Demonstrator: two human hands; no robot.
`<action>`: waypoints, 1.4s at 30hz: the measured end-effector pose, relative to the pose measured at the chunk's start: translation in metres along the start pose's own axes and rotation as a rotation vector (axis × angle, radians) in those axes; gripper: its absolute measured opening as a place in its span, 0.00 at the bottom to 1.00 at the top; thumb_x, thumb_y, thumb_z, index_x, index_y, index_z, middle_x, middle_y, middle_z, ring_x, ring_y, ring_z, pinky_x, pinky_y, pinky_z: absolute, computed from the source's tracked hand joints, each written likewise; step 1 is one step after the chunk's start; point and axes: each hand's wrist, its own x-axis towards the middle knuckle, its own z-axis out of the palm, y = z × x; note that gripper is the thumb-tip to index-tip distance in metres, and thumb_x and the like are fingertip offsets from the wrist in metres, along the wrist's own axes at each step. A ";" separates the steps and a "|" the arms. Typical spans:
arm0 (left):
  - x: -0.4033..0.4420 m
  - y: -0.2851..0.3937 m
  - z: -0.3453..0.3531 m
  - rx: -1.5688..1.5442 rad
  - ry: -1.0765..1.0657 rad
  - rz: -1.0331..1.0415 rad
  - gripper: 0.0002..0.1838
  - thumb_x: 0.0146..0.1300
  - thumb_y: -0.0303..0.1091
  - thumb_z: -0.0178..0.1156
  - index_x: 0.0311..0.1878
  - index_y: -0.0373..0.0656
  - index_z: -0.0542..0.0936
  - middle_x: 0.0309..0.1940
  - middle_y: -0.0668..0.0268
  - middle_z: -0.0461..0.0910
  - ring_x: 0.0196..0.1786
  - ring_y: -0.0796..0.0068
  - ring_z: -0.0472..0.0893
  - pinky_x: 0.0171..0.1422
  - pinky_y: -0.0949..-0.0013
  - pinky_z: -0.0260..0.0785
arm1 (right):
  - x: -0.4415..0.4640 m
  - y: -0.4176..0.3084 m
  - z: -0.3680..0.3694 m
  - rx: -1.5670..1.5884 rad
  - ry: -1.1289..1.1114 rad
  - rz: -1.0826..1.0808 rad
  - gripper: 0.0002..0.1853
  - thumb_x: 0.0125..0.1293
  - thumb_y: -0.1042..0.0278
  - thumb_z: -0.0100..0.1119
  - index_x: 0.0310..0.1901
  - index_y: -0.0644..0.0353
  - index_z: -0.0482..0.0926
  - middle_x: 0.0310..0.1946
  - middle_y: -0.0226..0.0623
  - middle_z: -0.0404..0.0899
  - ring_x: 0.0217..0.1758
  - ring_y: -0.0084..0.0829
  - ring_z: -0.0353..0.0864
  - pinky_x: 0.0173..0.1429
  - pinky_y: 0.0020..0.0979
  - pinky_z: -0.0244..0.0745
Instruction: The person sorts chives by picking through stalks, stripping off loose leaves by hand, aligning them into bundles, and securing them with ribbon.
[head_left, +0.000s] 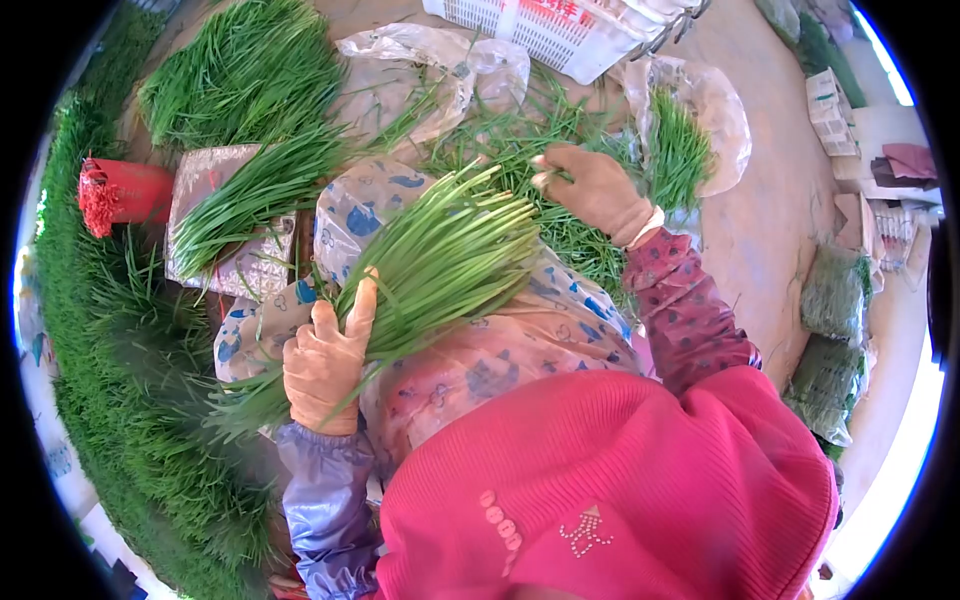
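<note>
My left hand, in a tan glove, is wrapped round the lower part of a bundle of long green stalks lying across my lap. Its thumb and index finger rise beside the stalks. The pale cut ends of the bundle point up and to the right. To the right of those ends is my right hand, also gloved, with its fingertips pressed together; whatever they hold is too small to make out. Under the bundle, a patterned plastic apron covers my legs. Loose green stalks lie below my right hand.
Piled green stalks lie at the upper left, near a red roll and a flat board. A white crate stands at the top. An open plastic bag holds more stalks. Packed bags lie at the right.
</note>
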 end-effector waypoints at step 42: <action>-0.004 -0.031 0.009 -2.343 -0.669 -0.755 0.20 0.47 0.16 0.62 0.47 0.31 0.77 0.27 0.58 0.79 0.22 0.72 0.76 0.25 0.72 0.67 | 0.083 -0.018 0.005 1.020 -0.081 0.223 0.22 0.67 0.59 0.58 0.58 0.63 0.73 0.34 0.29 0.79 0.35 0.19 0.77 0.36 0.24 0.75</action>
